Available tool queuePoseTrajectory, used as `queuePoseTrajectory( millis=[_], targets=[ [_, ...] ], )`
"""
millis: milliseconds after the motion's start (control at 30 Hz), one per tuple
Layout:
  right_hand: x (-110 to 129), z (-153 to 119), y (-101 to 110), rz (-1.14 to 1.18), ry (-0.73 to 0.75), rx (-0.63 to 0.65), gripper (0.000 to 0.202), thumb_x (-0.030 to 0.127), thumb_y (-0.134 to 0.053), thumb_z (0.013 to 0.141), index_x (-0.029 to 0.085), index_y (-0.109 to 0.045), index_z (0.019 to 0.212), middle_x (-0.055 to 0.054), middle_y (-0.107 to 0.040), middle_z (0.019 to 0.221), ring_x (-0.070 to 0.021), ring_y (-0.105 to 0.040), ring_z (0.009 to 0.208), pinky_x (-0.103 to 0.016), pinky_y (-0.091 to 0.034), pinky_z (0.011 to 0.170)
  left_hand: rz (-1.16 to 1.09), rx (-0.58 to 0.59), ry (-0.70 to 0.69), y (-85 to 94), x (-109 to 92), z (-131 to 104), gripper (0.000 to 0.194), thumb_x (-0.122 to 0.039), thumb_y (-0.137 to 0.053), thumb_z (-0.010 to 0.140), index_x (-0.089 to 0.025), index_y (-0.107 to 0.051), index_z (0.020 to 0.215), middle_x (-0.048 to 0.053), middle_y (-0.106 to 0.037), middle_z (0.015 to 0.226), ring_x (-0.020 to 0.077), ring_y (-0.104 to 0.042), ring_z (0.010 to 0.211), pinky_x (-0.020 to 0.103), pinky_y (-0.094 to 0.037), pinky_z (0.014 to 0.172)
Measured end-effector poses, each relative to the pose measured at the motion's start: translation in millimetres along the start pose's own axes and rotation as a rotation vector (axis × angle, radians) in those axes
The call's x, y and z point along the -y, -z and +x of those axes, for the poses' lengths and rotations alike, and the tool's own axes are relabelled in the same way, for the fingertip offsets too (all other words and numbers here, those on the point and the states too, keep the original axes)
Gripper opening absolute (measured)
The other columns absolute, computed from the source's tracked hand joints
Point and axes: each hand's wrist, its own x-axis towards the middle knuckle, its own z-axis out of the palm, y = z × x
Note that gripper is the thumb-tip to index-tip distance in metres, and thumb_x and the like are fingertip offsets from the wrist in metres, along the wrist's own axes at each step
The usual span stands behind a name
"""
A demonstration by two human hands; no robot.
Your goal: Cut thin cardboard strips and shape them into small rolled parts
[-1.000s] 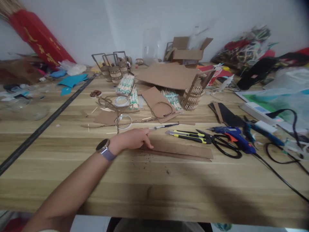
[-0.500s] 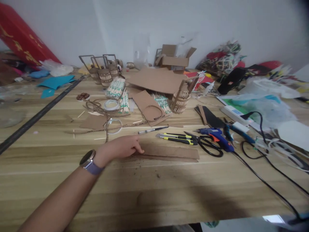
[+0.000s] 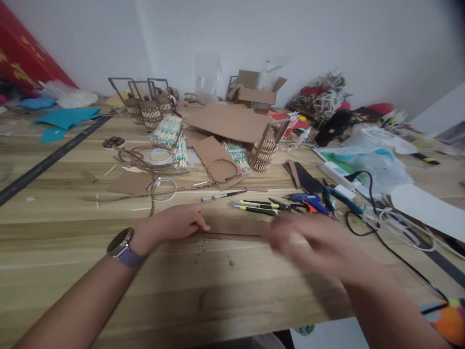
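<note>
The brown cardboard strips [image 3: 236, 227] lie flat on the near part of the tabletop [image 3: 145, 295], between the two hands. Their long axis runs left to right, roughly parallel to the near tabletop edge. One strip partly overlaps the other; the lower one shows as a narrow band along the near side. The left end is under the left hand; the right end is hidden behind the right hand.

Left hand [image 3: 179, 222]: narrow posture, fingers curled, thumb side touching the strips. Whether it grips or only presses cannot be told. Right hand [image 3: 308, 240]: positioned at the right end of the strips, motion-blurred. Its opening, and any contact with the strips, cannot be told.

Beyond the strips: a pen [image 3: 223, 196], a yellow-and-black cutter [image 3: 258, 211] with its blade toward the left, black scissors [image 3: 285, 206] partly covered by the right hand, and a blue glue gun [image 3: 308, 198], nozzle toward the left.

Containers: a carton [image 3: 257, 96] stands at the rear, flaps raised; its contents are unclear. Slatted buckets [image 3: 150, 115] with tall handles stand at rear left. A further slatted bucket [image 3: 264, 154] stands upright at centre right. A clear pack [image 3: 167, 131] holds pale sticks with green markings.
</note>
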Motion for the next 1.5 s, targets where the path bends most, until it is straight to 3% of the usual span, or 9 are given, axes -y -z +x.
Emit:
queuePoseTrajectory(
  millis=[100, 200, 400, 533, 700, 833, 1000, 1267, 1500],
  targets=[
    [-6.8, 66.1, -9.1, -0.036, -0.036, 0.196, 0.032, 0.038, -0.057, 0.094, 0.014, -0.07, 0.111, -0.012, -0.073, 0.105, -0.0254, -0.067, 0.095, -0.041, -0.053, 0.087, 0.004, -0.017, -0.016, -1.7, 1.3, -1.2, 0.035, -0.009, -0.051, 0.085, -0.027, -0.078, 0.098, 0.003, -0.064, 0.088, 0.0158, -0.061, 0.078, 0.023, -0.045, 0.07],
    [-6.0, 88.2, -18.9, -0.055, -0.074, 0.34, 0.03, 0.028, -0.066, 0.087, 0.015, -0.067, 0.114, -0.017, -0.069, 0.109, -0.0334, -0.062, 0.104, -0.048, -0.047, 0.091, 0.003, -0.027, -0.028, -2.8, 2.2, -1.9, 0.036, -0.008, -0.052, 0.085, -0.028, -0.078, 0.099, 0.003, -0.064, 0.088, 0.0158, -0.061, 0.078, 0.023, -0.045, 0.07],
    [-6.2, 87.8, -13.8, 0.057, -0.154, 0.481, 0.023, 0.027, -0.054, 0.092, 0.013, -0.06, 0.11, -0.018, -0.062, 0.11, -0.028, -0.064, 0.093, -0.039, -0.047, 0.083, -0.008, -0.02, -0.029, -2.5, 2.3, -1.5, 0.035, -0.009, -0.051, 0.086, -0.025, -0.078, 0.101, 0.004, -0.064, 0.087, 0.0172, -0.062, 0.079, 0.025, -0.045, 0.071],
    [0.2, 88.8, 2.7, 0.261, -0.149, 0.603, 0.024, 0.04, -0.043, 0.099, 0.02, -0.055, 0.097, -0.003, -0.065, 0.08, -0.0185, -0.064, 0.072, -0.03, -0.049, 0.069, -0.023, -0.024, -0.043, -2.7, 3.1, -0.7, 0.035, -0.008, -0.052, 0.086, -0.026, -0.079, 0.098, 0.004, -0.065, 0.088, 0.0167, -0.062, 0.08, 0.023, -0.045, 0.071],
    [21.5, 80.0, 11.8, 1.02, -0.413, 0.728, 0.039, 0.06, -0.047, 0.094, 0.022, -0.043, 0.104, 0.005, -0.054, 0.073, -0.0092, -0.053, 0.05, -0.021, -0.042, 0.046, -0.033, -0.042, -0.06, -2.9, 3.8, -1.3, 0.033, -0.009, -0.054, 0.087, -0.027, -0.078, 0.099, 0.003, -0.067, 0.085, 0.0155, -0.062, 0.076, 0.022, -0.045, 0.069],
    [36.7, 70.6, 14.7, 1.385, -0.65, 0.746, 0.041, 0.051, -0.064, 0.087, 0.023, -0.043, 0.108, 0.004, -0.056, 0.078, -0.0069, -0.051, 0.049, -0.019, -0.041, 0.044, -0.034, -0.056, -0.066, -3.3, 4.3, -1.9, 0.03, -0.012, -0.053, 0.089, -0.026, -0.079, 0.098, 0.002, -0.068, 0.085, 0.0149, -0.061, 0.074, 0.021, -0.045, 0.068],
    [41.3, 59.7, 16.0, 1.569, -0.651, 0.82, 0.045, 0.039, -0.066, 0.089, 0.024, -0.042, 0.124, 0.004, -0.055, 0.081, -0.0061, -0.051, 0.053, -0.019, -0.043, 0.049, -0.055, -0.053, -0.086, -2.8, 5.0, -0.4, 0.028, -0.014, -0.054, 0.091, -0.025, -0.078, 0.099, 0.002, -0.07, 0.086, 0.0148, -0.062, 0.076, 0.021, -0.044, 0.068],
    [41.9, 65.0, 11.9, 1.334, -0.383, 1.028, 0.058, 0.036, -0.058, 0.093, 0.027, -0.029, 0.143, -0.001, -0.051, 0.094, -0.0072, -0.051, 0.06, -0.023, -0.045, 0.055, -0.132, -0.027, -0.111, -4.2, 15.8, 6.2, 0.031, -0.006, -0.058, 0.086, -0.024, -0.078, 0.101, 0.002, -0.075, 0.09, 0.0153, -0.065, 0.079, 0.021, -0.044, 0.071],
    [64.5, 93.6, 2.8, 0.553, 0.036, 0.91, 0.027, 0.026, -0.043, 0.096, 0.019, -0.052, 0.121, -0.006, -0.065, 0.093, -0.016, -0.062, 0.074, -0.027, -0.046, 0.065, -0.193, 0.017, -0.124, -4.7, 24.5, 10.5, 0.038, 0.001, -0.06, 0.078, -0.024, -0.078, 0.101, 0.0, -0.077, 0.091, 0.0126, -0.066, 0.078, 0.018, -0.045, 0.069]
  ],
)
